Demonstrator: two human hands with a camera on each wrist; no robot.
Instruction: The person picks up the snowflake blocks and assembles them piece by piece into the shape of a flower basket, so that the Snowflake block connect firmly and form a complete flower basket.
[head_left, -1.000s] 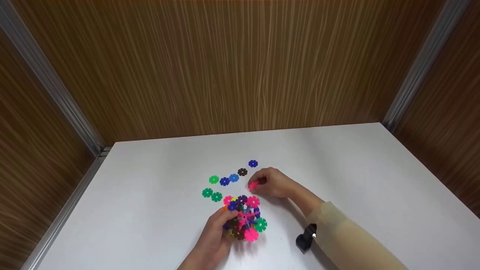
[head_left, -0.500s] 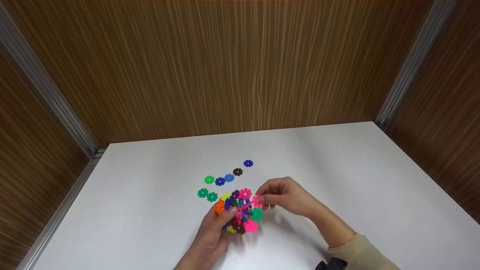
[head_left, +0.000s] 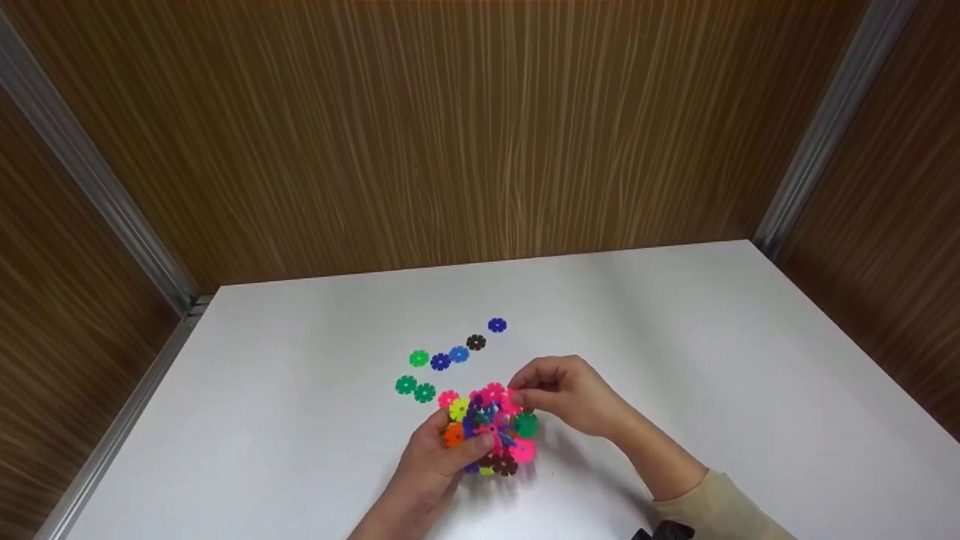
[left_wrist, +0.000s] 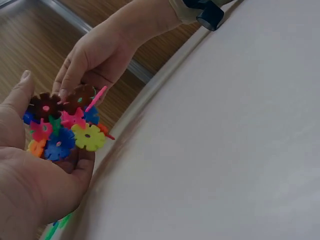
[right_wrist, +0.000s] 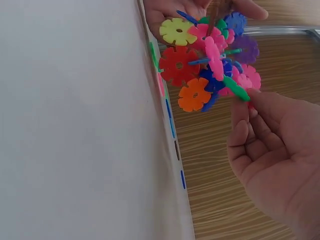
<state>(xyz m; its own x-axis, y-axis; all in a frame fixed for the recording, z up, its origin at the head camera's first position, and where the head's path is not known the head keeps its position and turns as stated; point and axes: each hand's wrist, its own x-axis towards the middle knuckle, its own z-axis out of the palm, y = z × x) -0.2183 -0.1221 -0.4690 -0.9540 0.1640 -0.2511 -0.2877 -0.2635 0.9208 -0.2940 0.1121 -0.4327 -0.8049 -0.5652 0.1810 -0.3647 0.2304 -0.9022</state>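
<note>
My left hand point(head_left: 429, 463) grips a ball-like cluster of interlocking snowflake discs point(left_wrist: 59, 144), its thumb lying across the front. Pink, yellow, orange, blue, purple, brown and green discs stick out of the cluster on all sides. At the cluster's upper right, my right hand point(head_left: 583, 399) pinches a pink snowflake disc point(head_left: 510, 403) between thumb and fingers. That disc touches or overlaps the cluster; whether its slot is engaged cannot be told. From the right wrist view, a green disc point(right_wrist: 236, 89) of the cluster lies close to the right fingertips, which mostly hide what they pinch.
Loose discs lie flat on the white table point(head_left: 300, 420) beyond the cluster: dark blue point(head_left: 497, 325), brown point(head_left: 476, 342), light blue point(head_left: 459, 354), another dark blue point(head_left: 440, 361), and several green ones point(head_left: 418, 358). Wood-grain panels point(head_left: 480, 135) enclose the table's back and sides.
My right hand has brought the pink disc from beyond the cluster to the cluster's upper right side. The left hand has turned the cluster a little, showing more yellow and orange discs.
</note>
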